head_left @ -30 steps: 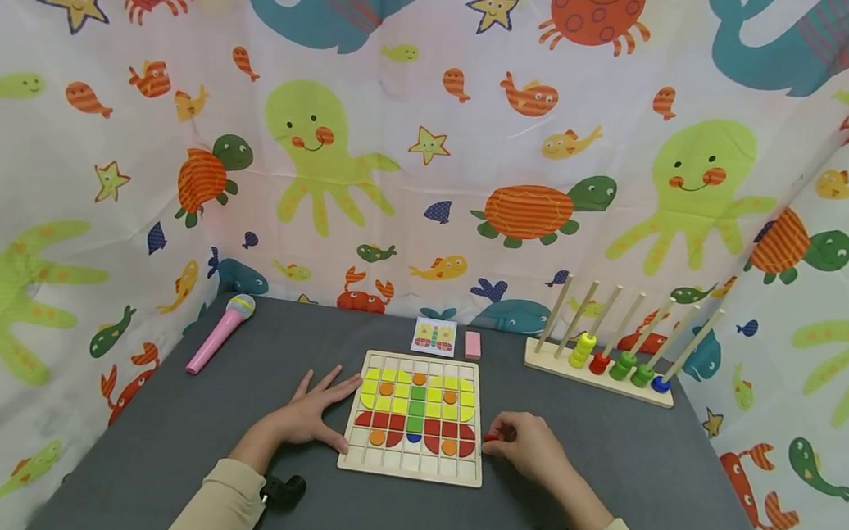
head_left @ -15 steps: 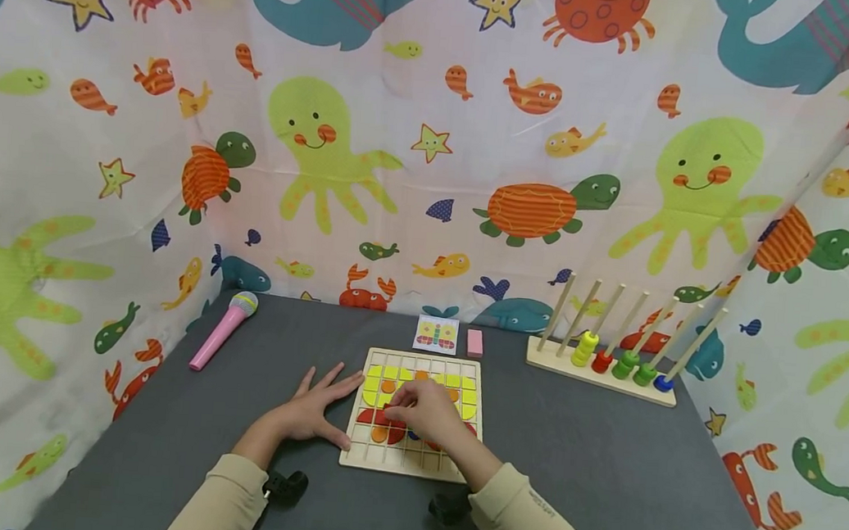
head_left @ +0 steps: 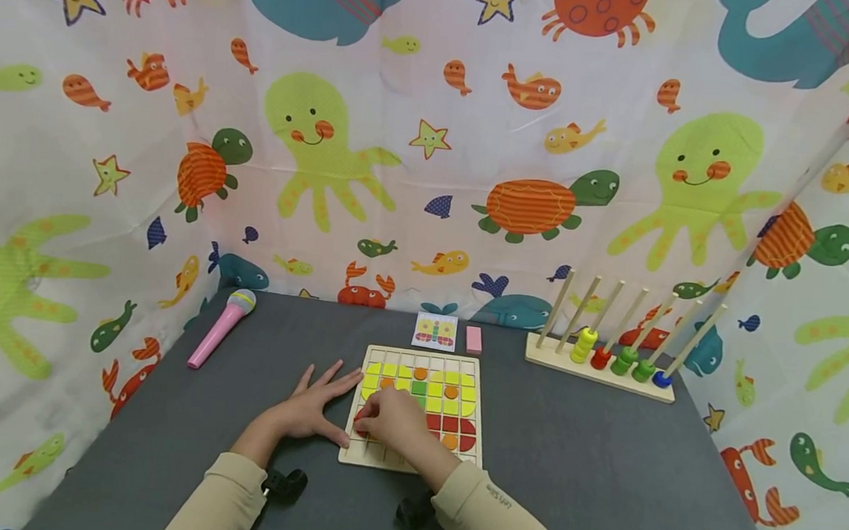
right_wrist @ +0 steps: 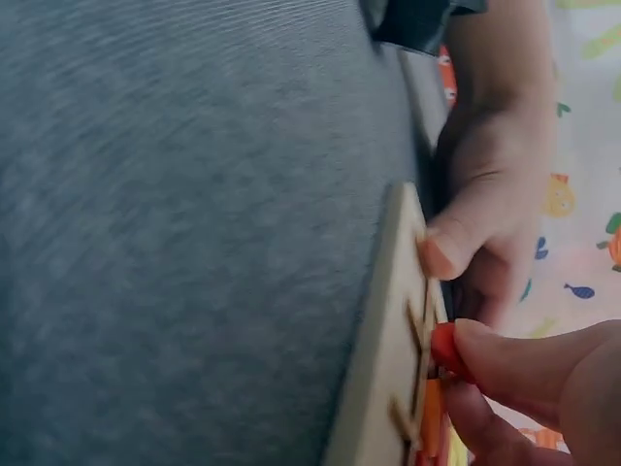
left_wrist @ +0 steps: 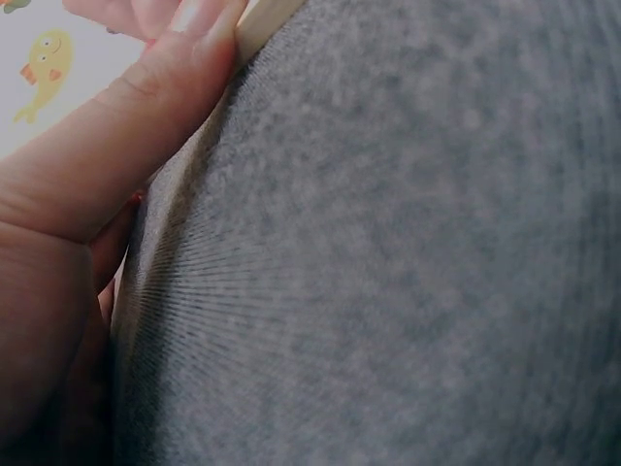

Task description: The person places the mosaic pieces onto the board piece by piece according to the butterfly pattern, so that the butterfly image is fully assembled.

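A wooden grid board (head_left: 363, 454) lies on the grey table, its cells filled partly with yellow, red, green and orange pieces. My left hand (head_left: 303, 412) spreads its fingers along the board's left edge, thumb (left_wrist: 146, 116) touching the lower left corner. Over the left side of the board, my right hand (head_left: 399, 418) pinches a small red tile (right_wrist: 446, 348) between thumb and fingers, at the lower left of the pattern. That hand covers part of the pattern in the head view.
Behind the board lie a picture card (head_left: 435, 331) and a small pink block (head_left: 473, 340). A pink toy microphone (head_left: 224, 325) is at the back left. Back right stands a wooden peg rack (head_left: 599, 374) with coloured rings. A printed curtain (head_left: 429, 200) surrounds the table.
My right hand has moved left from beside the board's right edge, across it to the lower left of the pattern, with the red tile. The left hand has stayed in place.
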The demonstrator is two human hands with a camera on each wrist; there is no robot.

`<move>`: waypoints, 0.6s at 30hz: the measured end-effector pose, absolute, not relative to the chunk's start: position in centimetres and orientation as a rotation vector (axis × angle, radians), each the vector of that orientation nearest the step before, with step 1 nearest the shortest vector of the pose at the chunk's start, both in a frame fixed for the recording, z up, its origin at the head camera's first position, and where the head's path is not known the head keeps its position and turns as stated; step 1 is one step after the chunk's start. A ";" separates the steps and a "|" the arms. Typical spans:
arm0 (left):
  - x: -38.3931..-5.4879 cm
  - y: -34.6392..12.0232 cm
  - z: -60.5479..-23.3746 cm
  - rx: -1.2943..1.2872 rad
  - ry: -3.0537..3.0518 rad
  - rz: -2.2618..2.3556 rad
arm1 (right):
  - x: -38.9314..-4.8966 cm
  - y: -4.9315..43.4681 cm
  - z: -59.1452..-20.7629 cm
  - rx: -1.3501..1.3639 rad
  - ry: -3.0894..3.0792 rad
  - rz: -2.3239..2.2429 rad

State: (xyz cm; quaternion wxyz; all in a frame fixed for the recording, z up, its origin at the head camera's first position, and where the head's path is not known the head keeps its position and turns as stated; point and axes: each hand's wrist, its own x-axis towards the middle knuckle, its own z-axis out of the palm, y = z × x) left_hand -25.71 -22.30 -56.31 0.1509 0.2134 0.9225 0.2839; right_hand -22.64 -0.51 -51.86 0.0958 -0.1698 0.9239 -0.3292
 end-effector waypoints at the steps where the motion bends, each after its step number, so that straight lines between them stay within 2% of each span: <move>1: -25.7 -22.3 -56.3 0.612 2.646 0.818 | -22.6 -0.6 -51.9 -0.502 2.745 -0.968; 18: -25.5 -22.4 -56.6 0.683 2.645 0.857 | -23.6 0.4 -52.3 -0.178 2.836 -0.886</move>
